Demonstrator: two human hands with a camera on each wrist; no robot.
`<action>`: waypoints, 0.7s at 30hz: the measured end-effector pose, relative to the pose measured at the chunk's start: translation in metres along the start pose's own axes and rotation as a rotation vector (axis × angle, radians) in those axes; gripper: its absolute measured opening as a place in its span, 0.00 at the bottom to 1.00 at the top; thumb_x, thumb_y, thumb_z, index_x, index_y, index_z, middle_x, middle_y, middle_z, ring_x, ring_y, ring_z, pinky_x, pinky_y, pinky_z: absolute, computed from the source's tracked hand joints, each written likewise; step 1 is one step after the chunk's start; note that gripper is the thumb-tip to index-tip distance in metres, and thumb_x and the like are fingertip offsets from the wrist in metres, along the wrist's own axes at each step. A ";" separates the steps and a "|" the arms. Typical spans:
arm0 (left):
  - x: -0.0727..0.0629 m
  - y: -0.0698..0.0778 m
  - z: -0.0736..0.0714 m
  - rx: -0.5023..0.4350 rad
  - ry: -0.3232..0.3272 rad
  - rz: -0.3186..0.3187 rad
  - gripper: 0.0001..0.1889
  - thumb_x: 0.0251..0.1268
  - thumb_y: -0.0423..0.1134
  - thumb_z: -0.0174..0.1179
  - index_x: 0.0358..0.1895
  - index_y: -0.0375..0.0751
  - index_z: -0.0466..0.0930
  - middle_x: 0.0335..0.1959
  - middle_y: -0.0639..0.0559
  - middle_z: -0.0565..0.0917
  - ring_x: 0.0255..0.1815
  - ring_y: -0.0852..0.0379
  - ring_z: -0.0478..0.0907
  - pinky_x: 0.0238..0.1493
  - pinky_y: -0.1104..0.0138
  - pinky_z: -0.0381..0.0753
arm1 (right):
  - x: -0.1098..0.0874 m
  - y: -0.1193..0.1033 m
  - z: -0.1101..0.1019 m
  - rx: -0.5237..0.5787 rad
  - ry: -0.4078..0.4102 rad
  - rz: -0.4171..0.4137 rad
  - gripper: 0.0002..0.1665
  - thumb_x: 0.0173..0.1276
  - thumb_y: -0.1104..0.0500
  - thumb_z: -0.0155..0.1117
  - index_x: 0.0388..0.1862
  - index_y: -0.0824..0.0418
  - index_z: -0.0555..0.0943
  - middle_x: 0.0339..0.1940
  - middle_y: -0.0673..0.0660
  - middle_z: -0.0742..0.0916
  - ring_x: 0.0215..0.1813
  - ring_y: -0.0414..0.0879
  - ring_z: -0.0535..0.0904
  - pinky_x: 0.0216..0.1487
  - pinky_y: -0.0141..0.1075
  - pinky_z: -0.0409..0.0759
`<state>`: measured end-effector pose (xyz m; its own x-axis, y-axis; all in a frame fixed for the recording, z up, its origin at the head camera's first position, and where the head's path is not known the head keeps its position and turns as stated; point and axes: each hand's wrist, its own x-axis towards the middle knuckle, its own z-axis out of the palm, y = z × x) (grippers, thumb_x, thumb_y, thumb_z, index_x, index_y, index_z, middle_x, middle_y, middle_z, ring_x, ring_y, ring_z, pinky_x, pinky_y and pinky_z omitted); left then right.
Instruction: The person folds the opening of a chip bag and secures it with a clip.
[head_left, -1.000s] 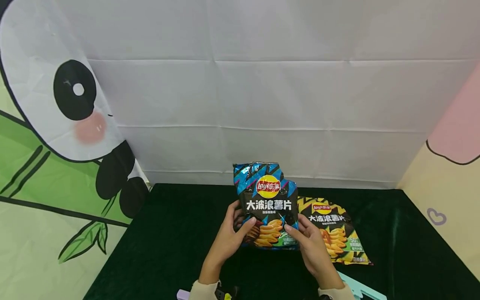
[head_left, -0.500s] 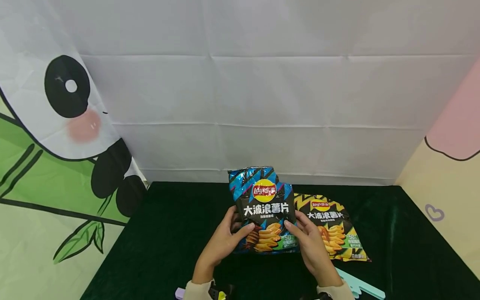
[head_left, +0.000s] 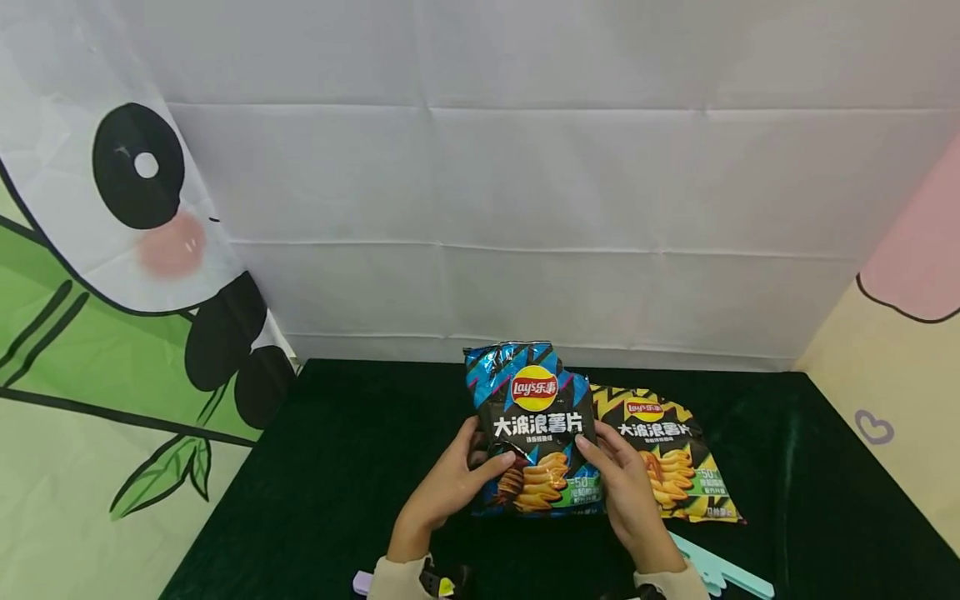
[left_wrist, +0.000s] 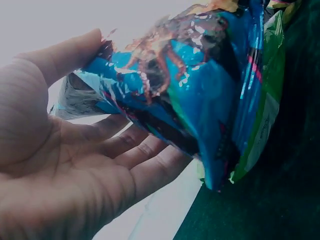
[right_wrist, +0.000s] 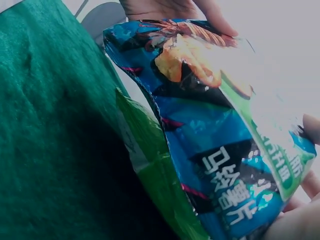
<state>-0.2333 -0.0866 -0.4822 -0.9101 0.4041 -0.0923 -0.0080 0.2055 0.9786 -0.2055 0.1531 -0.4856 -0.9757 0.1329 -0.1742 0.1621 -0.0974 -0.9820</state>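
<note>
Both hands hold a blue and black bag of potato chips point(head_left: 534, 425) upright by its sides, its printed front facing the head camera. On its left edge, the left hand point(head_left: 446, 483) has its thumb across the front and its fingers behind. The right hand point(head_left: 628, 483) grips the opposite edge, thumb on the front. Both wrist views show a green packet point(left_wrist: 260, 135) close behind the blue bag's bottom edge; in the head view it is hidden. To the right lies a yellow and black chip bag point(head_left: 667, 458), partly overlapped by the blue one.
A dark green cloth point(head_left: 360, 450) covers the table. At the front edge, a light teal plastic piece point(head_left: 723, 568) lies by the right forearm, and a purple object point(head_left: 362, 582) shows beside the left sleeve. White sheeting point(head_left: 540, 208) rises behind the table.
The blue chip bag has come down a little towards the person, with both hands still on it. The right thumb sits slightly higher on the bag. The yellow bag stays put.
</note>
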 end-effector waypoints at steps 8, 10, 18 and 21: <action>-0.003 0.001 0.000 0.018 -0.024 -0.021 0.42 0.72 0.55 0.59 0.79 0.44 0.48 0.71 0.34 0.68 0.66 0.39 0.74 0.63 0.45 0.79 | 0.003 0.004 0.003 0.021 0.074 0.035 0.33 0.73 0.45 0.64 0.70 0.59 0.72 0.60 0.49 0.80 0.58 0.41 0.76 0.58 0.29 0.77; -0.003 0.001 0.000 0.014 -0.033 -0.027 0.42 0.72 0.56 0.58 0.79 0.43 0.47 0.71 0.34 0.69 0.65 0.40 0.74 0.62 0.45 0.79 | 0.003 0.005 0.003 0.032 0.083 0.046 0.33 0.72 0.44 0.64 0.69 0.59 0.73 0.57 0.47 0.81 0.57 0.41 0.76 0.57 0.30 0.77; -0.005 -0.001 -0.001 -0.008 -0.074 -0.047 0.42 0.75 0.58 0.53 0.80 0.42 0.45 0.72 0.33 0.67 0.67 0.39 0.75 0.63 0.45 0.79 | 0.004 0.008 0.002 0.052 0.098 0.059 0.28 0.74 0.43 0.62 0.65 0.57 0.75 0.50 0.41 0.83 0.56 0.39 0.77 0.56 0.29 0.78; -0.005 -0.004 -0.003 -0.014 -0.099 -0.060 0.44 0.75 0.59 0.53 0.81 0.43 0.42 0.74 0.34 0.65 0.70 0.37 0.72 0.67 0.43 0.75 | 0.003 0.009 0.003 0.069 0.092 0.045 0.26 0.74 0.45 0.63 0.63 0.57 0.76 0.47 0.40 0.85 0.53 0.39 0.79 0.55 0.31 0.79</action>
<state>-0.2296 -0.0921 -0.4849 -0.8626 0.4773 -0.1677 -0.0677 0.2195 0.9733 -0.2079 0.1494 -0.4952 -0.9495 0.2166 -0.2271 0.1918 -0.1722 -0.9662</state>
